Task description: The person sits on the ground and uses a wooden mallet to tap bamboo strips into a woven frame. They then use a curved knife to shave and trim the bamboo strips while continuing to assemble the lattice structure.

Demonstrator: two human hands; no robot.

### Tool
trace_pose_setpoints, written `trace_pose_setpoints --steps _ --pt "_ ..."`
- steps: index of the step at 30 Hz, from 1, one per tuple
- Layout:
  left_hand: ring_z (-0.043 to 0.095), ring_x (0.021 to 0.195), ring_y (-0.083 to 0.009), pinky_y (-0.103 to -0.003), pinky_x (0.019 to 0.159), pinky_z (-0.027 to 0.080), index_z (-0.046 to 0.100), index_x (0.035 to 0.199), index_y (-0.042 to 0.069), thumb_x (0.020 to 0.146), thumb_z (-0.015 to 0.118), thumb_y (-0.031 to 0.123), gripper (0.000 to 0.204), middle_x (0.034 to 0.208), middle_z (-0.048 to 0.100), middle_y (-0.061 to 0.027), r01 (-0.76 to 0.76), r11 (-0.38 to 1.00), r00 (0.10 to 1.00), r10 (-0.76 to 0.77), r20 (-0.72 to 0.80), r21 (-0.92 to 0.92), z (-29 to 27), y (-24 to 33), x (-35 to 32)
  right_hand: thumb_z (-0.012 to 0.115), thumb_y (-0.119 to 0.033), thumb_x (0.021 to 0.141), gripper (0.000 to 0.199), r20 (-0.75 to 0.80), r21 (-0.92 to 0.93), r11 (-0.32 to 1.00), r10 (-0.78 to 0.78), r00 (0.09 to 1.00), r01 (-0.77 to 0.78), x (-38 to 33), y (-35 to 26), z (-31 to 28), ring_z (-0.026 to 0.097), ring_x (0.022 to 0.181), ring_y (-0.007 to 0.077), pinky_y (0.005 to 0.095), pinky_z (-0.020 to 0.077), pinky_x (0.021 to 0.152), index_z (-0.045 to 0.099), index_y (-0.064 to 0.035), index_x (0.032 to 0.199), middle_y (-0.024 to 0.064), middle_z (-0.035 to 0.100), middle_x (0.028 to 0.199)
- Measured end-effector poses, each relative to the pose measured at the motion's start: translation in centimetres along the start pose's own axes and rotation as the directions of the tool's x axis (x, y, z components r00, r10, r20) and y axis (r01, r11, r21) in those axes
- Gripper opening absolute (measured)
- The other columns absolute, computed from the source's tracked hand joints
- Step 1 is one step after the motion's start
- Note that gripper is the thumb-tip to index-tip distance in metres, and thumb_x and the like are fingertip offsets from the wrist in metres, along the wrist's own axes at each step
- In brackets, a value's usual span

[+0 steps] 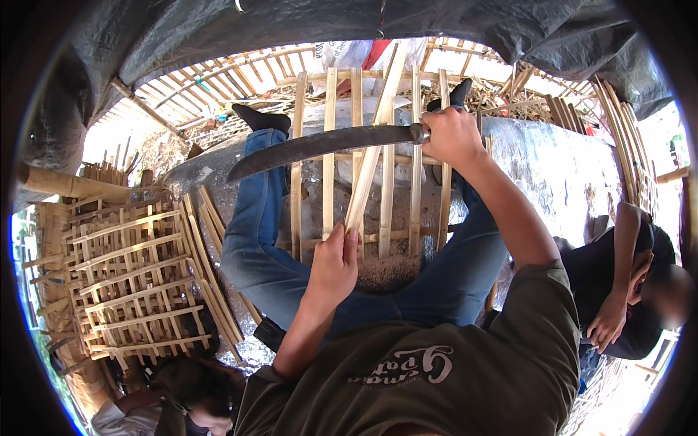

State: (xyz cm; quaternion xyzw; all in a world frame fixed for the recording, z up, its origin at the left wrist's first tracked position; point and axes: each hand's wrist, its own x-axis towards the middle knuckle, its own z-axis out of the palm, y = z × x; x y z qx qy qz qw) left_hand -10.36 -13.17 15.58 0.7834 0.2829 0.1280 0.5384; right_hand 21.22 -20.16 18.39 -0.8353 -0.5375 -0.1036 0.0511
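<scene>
My right hand [452, 136] is closed round the handle of a long machete [320, 143], whose dark curved blade points left. The blade crosses over a pale bamboo strip [372, 156]. Lower down, my left hand [336, 260] grips the near end of that strip, thumb along it. The strip slants up and away to the right. Beneath it, between my legs, lies a frame of upright bamboo slats [416, 182] with crosspieces. Whether the blade touches the strip, I cannot tell.
Stacked bamboo lattice panels [134, 280] stand at the left, with loose strips [211, 269] beside them. One person [622, 291] sits at the right, another [196, 396] at the lower left. A dark tarp [291, 29] hangs overhead. Bamboo fencing [196, 83] runs behind.
</scene>
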Motion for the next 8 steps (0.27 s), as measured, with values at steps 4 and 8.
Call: trace_pose_setpoints --steps 4,8 --pt "0.062 0.056 -0.0387 -0.046 0.052 0.044 0.050 0.087 -0.002 0.103 0.049 0.011 0.021 0.062 0.058 -0.0212 -0.054 0.999 0.992 0.054 -0.112 0.009 -0.1 0.3 -0.5 0.071 -0.020 0.069 0.021 0.060 -0.003 0.986 0.169 0.984 -0.169 1.0 0.4 -1.0 0.071 0.073 0.0349 0.0434 0.0594 0.071 0.075 -0.0107 0.088 0.0162 0.071 0.078" --pt "0.064 0.060 -0.0406 -0.047 0.053 0.045 0.050 0.087 -0.002 0.103 0.050 0.011 0.021 0.066 0.061 -0.0232 -0.050 0.992 0.994 0.060 -0.087 0.116 -0.8 -0.2 -1.3 0.071 -0.023 0.077 0.023 0.100 -0.092 0.964 0.260 0.960 -0.251 1.6 3.4 -1.9 0.073 0.084 0.0384 0.0468 0.0595 0.080 0.075 -0.0090 0.095 0.0211 0.072 0.089"
